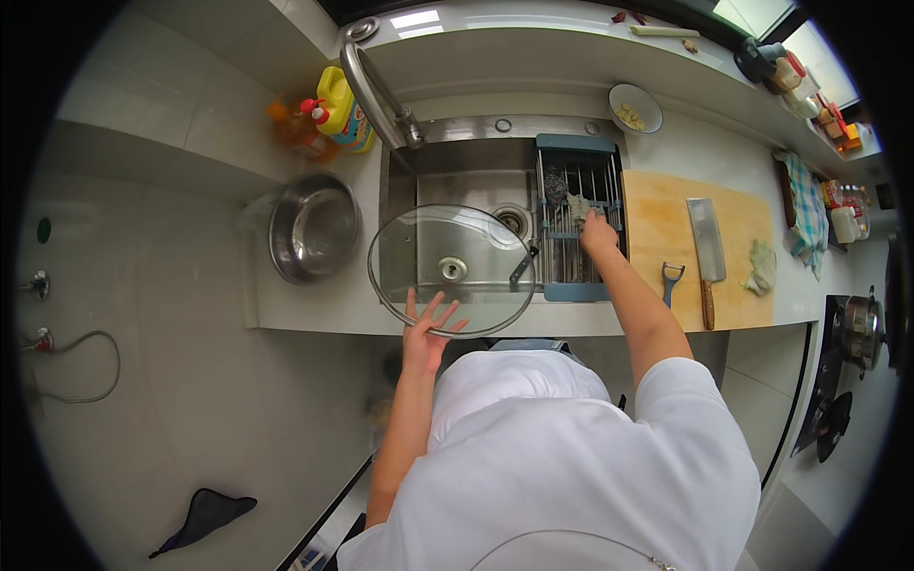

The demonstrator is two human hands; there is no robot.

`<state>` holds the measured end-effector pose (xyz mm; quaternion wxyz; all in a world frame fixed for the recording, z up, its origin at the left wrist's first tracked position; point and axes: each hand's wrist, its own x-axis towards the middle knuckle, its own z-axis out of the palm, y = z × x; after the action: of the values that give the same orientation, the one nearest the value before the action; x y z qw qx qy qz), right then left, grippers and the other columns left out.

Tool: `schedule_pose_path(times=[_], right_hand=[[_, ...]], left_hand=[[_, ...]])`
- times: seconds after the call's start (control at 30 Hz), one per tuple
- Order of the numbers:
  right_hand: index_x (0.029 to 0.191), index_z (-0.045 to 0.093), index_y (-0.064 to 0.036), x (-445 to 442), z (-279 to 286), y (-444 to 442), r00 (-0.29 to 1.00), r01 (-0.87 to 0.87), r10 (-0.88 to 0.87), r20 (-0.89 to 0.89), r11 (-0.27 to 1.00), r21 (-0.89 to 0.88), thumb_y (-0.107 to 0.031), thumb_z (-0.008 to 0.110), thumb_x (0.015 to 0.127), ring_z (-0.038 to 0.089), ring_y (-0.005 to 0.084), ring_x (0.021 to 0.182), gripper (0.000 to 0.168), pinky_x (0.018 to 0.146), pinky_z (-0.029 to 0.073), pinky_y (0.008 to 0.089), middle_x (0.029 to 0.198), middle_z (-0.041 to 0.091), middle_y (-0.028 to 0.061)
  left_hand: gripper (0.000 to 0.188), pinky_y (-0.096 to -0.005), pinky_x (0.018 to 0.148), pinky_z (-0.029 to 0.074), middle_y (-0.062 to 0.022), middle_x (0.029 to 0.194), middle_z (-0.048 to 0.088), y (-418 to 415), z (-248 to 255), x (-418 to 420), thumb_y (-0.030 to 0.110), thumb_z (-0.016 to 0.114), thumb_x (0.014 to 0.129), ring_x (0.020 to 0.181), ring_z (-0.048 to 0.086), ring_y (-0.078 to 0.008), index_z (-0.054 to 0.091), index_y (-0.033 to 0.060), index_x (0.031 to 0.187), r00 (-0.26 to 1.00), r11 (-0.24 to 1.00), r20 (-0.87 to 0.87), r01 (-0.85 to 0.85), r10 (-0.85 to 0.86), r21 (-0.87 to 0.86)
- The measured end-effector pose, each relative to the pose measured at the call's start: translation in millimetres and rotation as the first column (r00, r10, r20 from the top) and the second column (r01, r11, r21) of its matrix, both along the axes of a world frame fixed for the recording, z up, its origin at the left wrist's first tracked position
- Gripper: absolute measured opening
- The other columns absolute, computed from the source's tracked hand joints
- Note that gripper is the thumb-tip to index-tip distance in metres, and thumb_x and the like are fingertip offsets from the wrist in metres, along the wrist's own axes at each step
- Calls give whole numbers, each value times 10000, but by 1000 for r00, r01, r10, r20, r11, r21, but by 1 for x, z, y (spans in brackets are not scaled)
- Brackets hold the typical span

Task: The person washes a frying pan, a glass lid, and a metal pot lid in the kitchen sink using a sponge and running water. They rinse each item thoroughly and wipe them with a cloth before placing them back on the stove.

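Note:
My left hand (pixel 428 330) is under the near rim of a clear glass pot lid (pixel 400 243), its fingers spread and seen through the glass. The lid is over the left part of the stainless steel sink (pixel 457 158). My right hand (pixel 598 234) reaches into the drying rack (pixel 577 291) across the sink's right side, its fingers on a greyish cloth (pixel 578 208). Beside the cloth lies a steel wool scourer (pixel 555 185). How firmly the left hand bears the lid is hard to tell.
A metal basin (pixel 314 228) stands left of the sink, near a yellow detergent bottle (pixel 344 110). On the right, a cutting board (pixel 650 214) holds a cleaver (pixel 707 243), a peeler (pixel 670 282) and a leafy scrap (pixel 761 268). A bowl (pixel 636 96) sits behind, below the faucet's level ledge.

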<state>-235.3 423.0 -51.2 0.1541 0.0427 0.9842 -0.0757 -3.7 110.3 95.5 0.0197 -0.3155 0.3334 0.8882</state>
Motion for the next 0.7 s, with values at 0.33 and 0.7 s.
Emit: schedule_pose_path(times=[0.33, 0.7], right_hand=[[1121, 534, -16, -42, 42, -62, 997, 18, -61, -52, 803, -595, -249, 574, 776, 597, 313, 937, 419, 760, 481, 382, 1064, 593, 179], [1107, 528, -79, -135, 98, -286, 814, 569, -164, 558, 24, -822, -314, 557, 799, 551, 186, 826, 388, 671, 440, 365, 955, 572, 83]], left_hand=[[874, -599, 859, 464, -207, 1382, 278, -64, -39, -62, -90, 357, 715, 1157, 447, -398, 22, 273, 1435, 970, 981, 155, 177, -187, 72], [920, -592, 852, 462, -188, 1346, 316, -93, -93, -125, -109, 376, 700, 1124, 469, -368, 18, 321, 1430, 923, 944, 237, 257, -303, 207]])
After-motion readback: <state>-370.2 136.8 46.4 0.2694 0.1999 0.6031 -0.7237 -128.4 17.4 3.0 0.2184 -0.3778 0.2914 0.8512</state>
